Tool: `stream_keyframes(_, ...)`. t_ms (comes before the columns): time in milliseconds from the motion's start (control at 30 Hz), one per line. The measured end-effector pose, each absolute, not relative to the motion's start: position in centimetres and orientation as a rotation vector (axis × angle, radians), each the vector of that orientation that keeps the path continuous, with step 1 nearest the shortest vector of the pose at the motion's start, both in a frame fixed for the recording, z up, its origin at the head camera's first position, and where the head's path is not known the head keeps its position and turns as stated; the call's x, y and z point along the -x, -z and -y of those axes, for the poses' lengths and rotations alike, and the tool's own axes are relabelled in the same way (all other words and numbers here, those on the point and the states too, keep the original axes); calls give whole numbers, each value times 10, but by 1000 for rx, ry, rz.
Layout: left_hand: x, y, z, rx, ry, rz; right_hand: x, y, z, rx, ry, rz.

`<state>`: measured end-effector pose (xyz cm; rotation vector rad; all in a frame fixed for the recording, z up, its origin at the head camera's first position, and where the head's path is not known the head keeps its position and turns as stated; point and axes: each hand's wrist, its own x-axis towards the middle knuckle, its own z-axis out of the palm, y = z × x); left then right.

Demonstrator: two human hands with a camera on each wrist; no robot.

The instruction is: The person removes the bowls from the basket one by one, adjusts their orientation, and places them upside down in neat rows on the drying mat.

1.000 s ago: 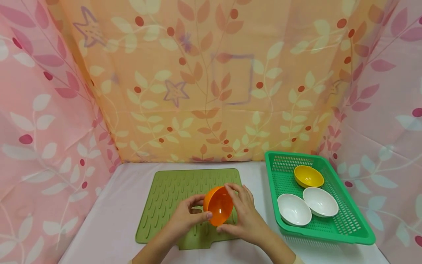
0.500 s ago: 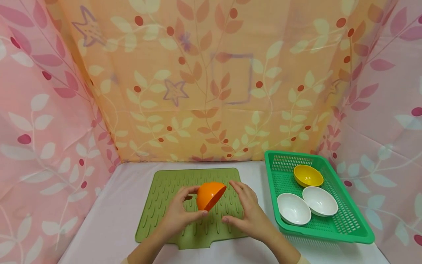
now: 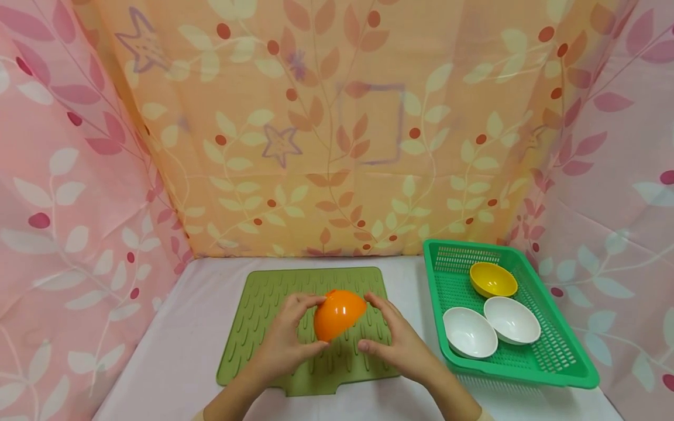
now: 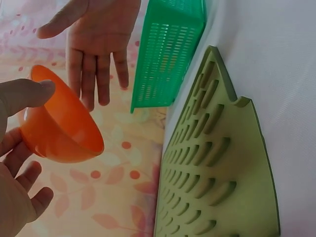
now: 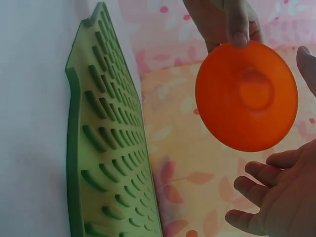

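Note:
My left hand (image 3: 286, 339) pinches an orange bowl (image 3: 339, 316) by its rim, thumb inside and fingers on the outer wall. The bowl is tilted over the green ridged drying mat (image 3: 263, 304), its rounded outside facing up in the head view. In the right wrist view the inside of the orange bowl (image 5: 237, 108) shows, with the left thumb over its edge. My right hand (image 3: 402, 345) is spread beside the bowl's right side, holding nothing. The left wrist view shows the right hand (image 4: 101, 42) with straight fingers, apart from the bowl.
A green plastic basket (image 3: 526, 371) stands to the right of the mat. In it lie a yellow bowl (image 3: 492, 280) and two white bowls (image 3: 470, 334). A white cloth (image 3: 179, 327) covers the table, and patterned curtains (image 3: 326, 117) enclose the back and sides.
The orange bowl has turned over in my left hand, from its inside facing me to its rounded outside facing up. My right hand has moved away from the bowl's rim.

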<state>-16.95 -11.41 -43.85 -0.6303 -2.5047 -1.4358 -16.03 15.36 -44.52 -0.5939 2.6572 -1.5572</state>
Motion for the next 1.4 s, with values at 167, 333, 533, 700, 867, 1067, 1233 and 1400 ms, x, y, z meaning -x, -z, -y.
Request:
stream_keyframes(167,167,437,112,731,1387,2480,158,445,-152,583,1577,-2628)
stream_keyframes(333,166,437,110,793,1335,2457,160,447,-153,591,1589,-2616)
stream_keyframes(533,164,438,108,830,1325,2443,163,450,-152,555,1619,-2567)
stream_keyframes(700,163,437,105,864,1318,2434,164,452,-151,504,1646,-2548)
stream_keyframes(867,161,435,104,896,1281,2426,165,453,-150,479,1692,-2513)
stream_keyframes(1067,161,435,103,915,1246,2399,169,456,-150,520,1880,-2299)
stream_keyframes(1233,160,435,100,888,1259,2385,168,456,-149,505,2023,-2159)
stream_keyframes(1400,160,431,98,720,1519,2439,166,455,-148,558,2152,-2056)
